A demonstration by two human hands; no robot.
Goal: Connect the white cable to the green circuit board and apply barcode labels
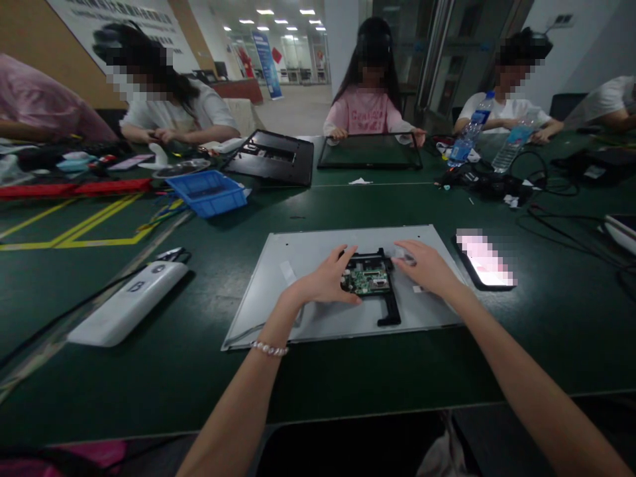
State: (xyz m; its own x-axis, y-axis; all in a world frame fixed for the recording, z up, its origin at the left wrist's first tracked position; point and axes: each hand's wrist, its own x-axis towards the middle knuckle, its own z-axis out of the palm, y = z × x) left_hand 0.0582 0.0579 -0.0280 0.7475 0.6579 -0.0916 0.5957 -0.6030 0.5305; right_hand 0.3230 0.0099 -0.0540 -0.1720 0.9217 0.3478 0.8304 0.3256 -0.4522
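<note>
A blue tray (218,204) stands on the table (209,391), beyond the panel (318,248) and off to its left; its inside is dark, and I cannot tell what it holds. At the far right are two bottles (470,129) (blue-labelled, one with a blue cap), both leaning in view, with a tangle of cables near them.

The panel's near edge runs roughly along the table's front edge, with a strip of green tabletop between. To the left, a wider stretch of green separates the panel from the power bank (129,298); to the right the gap is narrow, with the phone (487,262) just beside the panel. Beyond the far edge, green tabletop reaches towards the bezel (370,165) held by a person opposite.

The board (372,281) lies over the panel, between the two hands: green, dotted with small parts, set in a black frame (391,308) whose arm points towards the wearer. The left hand (325,275) has thumb and fingers spread apart around the board's left end. The right hand (427,264) is beside the frame's right side, fingers bent (whether they pinch the clear scrap there, I cannot tell).
</note>
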